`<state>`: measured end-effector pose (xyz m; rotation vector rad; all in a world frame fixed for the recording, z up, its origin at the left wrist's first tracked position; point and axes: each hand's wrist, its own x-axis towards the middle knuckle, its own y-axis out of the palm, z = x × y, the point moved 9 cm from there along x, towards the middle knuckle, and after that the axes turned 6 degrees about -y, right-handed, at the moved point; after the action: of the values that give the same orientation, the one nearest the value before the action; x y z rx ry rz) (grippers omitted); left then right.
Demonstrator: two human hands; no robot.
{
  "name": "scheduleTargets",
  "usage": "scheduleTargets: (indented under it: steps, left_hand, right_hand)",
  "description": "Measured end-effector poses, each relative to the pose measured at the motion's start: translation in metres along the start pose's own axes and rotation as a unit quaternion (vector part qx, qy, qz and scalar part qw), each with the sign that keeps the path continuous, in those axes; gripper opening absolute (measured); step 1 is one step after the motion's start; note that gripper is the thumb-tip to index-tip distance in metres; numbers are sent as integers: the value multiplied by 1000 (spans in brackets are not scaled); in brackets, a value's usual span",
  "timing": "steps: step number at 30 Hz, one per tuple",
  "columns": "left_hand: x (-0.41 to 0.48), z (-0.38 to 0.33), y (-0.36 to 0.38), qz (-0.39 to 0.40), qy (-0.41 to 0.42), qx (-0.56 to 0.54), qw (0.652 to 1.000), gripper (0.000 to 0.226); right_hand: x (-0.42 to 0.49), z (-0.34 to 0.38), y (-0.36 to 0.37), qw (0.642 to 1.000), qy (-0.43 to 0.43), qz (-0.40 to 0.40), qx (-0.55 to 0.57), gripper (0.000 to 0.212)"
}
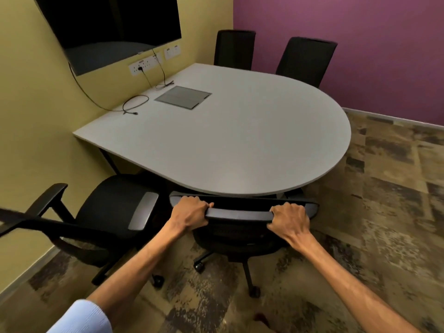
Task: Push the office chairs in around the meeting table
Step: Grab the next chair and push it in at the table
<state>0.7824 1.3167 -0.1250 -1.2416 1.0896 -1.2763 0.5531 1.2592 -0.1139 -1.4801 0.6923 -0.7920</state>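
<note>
Head view: the left hand and the right hand both grip the top edge of the near chair, fingers curled over the backrest rim and closed tight on it; the fingertips themselves are hidden on the far side of the rim. This chair stands at the rounded end of the meeting table, its seat wholly hidden under the tabletop and behind the backrest; only part of its wheeled base shows below. A second chair sits just left, turned aside and not tucked in; its backrest is blurred and cut off at the left edge. Two far chairs stand against the table's far side, only their backs showing; a light-blue sleeve is cut off at the bottom.
</note>
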Motion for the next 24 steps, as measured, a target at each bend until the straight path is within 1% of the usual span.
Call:
scheduleTargets:
  steps: [3, 8, 12, 14, 18, 21, 24]
  left_hand:
    - [5, 16, 0, -3, 8, -7, 1000, 34]
    - [7, 33, 4, -16, 0, -15, 1000, 39]
    - [-2, 27, 4, -23, 22, -16, 999, 36]
    - [-7, 25, 5, -23, 29, -3, 999, 35]
    - [-15, 30, 9, -13, 34, -10, 999, 27]
    - [-12, 37, 13, -12, 23, -6, 1000, 29]
    - [-12, 37, 18, -8, 26, -8, 1000, 34]
  right_hand:
    - [8, 13, 0, 1000, -1, 8, -12, 17]
    - [17, 23, 1, 1000, 7, 0, -16, 11]
    - [8, 24, 7, 1000, 15, 17, -19, 18]
    - [1, 27, 6, 1000, 16, 0, -11, 17]
    - [-7, 39, 5, 1000, 18, -2, 2, 15]
    - [-5, 41, 7, 1000, 20, 7, -11, 17]
    - [0, 37, 11, 1000, 29, 1, -1, 13]
